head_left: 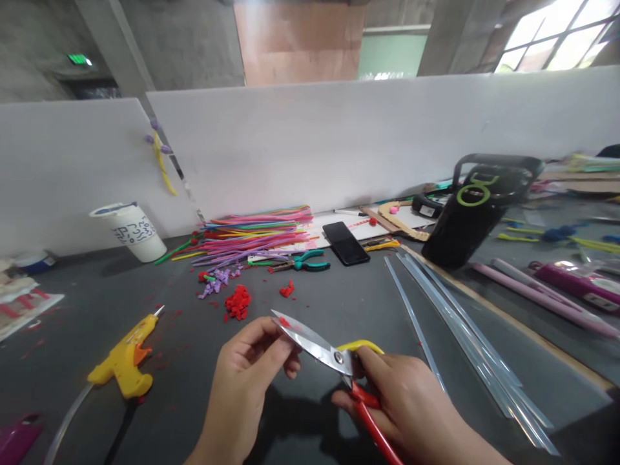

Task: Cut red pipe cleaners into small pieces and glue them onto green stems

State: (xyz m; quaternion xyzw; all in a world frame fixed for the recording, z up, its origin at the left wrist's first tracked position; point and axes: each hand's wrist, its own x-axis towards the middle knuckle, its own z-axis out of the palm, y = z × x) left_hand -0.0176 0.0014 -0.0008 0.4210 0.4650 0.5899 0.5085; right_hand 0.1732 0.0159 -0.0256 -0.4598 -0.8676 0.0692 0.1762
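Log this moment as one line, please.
left hand: at tip of scissors | right hand: holding scissors | red bit: near scissors tip | beyond: red pieces | left: glue gun

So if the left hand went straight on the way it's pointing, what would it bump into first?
The left hand would probably meet the scissor blades first, right at its fingertips; whether they touch is unclear.

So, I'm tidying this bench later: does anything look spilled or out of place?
Yes, mildly: loose red bits are scattered over the dark tabletop around the yellow glue gun, apart from the red pile. They look like stray litter. Nothing looks clearly damaged.
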